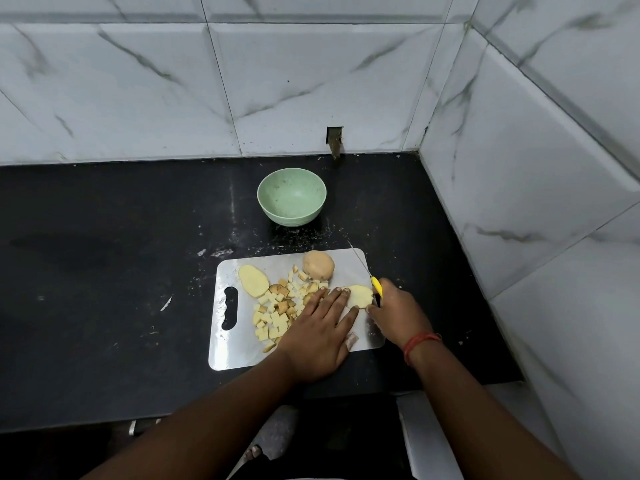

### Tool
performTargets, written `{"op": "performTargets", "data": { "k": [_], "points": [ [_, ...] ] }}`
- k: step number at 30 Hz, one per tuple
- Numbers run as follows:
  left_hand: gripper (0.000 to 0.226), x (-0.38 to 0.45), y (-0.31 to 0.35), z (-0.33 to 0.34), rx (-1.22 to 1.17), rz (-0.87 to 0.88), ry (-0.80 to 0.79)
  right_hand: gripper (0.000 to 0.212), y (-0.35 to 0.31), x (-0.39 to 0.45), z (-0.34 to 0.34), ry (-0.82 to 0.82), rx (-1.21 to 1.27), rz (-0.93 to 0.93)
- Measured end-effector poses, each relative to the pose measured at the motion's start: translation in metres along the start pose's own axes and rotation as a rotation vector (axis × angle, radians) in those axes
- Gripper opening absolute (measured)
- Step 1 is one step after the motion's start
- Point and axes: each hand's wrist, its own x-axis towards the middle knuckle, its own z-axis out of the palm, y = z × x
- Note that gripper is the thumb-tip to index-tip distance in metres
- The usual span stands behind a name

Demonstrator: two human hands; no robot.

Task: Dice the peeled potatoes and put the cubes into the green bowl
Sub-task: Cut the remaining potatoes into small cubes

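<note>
Potato slice [360,295] lies under straight left fingers [337,299]; right fingers [375,308] curl round the knife [376,286].

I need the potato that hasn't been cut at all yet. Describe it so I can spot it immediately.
Start at the white rectangular cutting board on the black countertop, then look to its far edge, towards the pale green bowl. The whole round peeled potato sits there, just beyond the pile of small potato cubes. Unlike the flat potato slices nearby, it is domed and uncut.

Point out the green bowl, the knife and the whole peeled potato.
green bowl [313,183], head view, far right rim.
knife [376,286], head view, yellow handle.
whole peeled potato [318,264], head view, top surface.
</note>
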Motion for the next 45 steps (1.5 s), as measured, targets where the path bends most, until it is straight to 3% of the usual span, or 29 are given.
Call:
{"op": "performTargets", "data": {
  "k": [11, 15, 21, 30, 35, 42, 45],
  "points": [
    [0.058, 0.0, 0.0, -0.003, -0.01, -0.017, 0.006, 0.025, -0.001, -0.004, -0.004, -0.024, 0.116, 0.014],
    [0.058, 0.0, 0.0, -0.003, -0.012, -0.022, 0.001, 0.034, -0.004, -0.015, -0.004, 0.014, 0.233, 0.074],
    [0.059, 0.0, 0.0, -0.004, 0.001, -0.024, -0.006, 0.019, -0.001, -0.042, -0.003, -0.078, 0.092, 0.05],
    [0.059, 0.002, 0.0, -0.003, -0.006, -0.025, -0.025, 0.031, -0.013, -0.041, 0.007, -0.274, -0.141, 0.199],
    [0.059, 0.003, 0.001, -0.004, 0.001, -0.028, -0.031, 0.035, -0.013, -0.047, 0.008, -0.291, -0.147, 0.236],
    [0.06, 0.003, 0.001, -0.003, 0.02, -0.022, -0.036, 0.029, 0.015, -0.091, 0.018, -0.307, -0.122, 0.141],
    [0.06, 0.003, 0.002, -0.002, 0.015, -0.021, -0.03, 0.013, 0.022, -0.104, 0.022, -0.262, -0.117, 0.151]
  ]
}}
